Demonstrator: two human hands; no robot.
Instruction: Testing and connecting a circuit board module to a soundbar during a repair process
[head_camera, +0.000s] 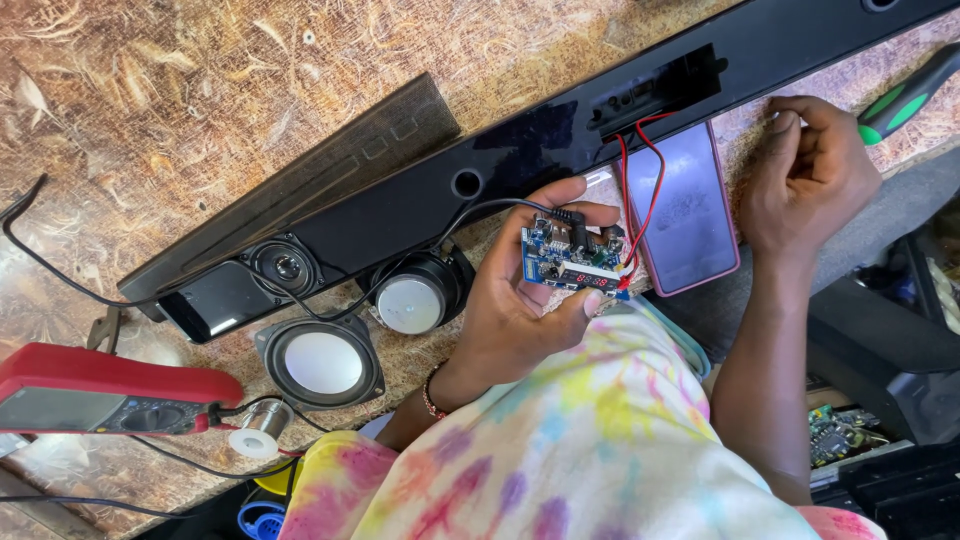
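My left hand (510, 300) holds a small blue circuit board (572, 258) with a red digit display, pinched between thumb and fingers. Red wires (640, 190) and a black cable run from the board into an opening in the long black speaker bar housing (520, 150). My right hand (810, 170) rests by the housing's right part, its fingers curled on a screwdriver with a green and black handle (905, 95). A phone in a pink case (688, 210) lies between the two hands.
Two loose round speakers (322, 362) (412, 300) lie wired beside the housing, and a third (285, 266) sits in it. A red multimeter (100, 400) and a solder spool (258, 430) lie at the left. Another circuit board (835, 435) sits lower right.
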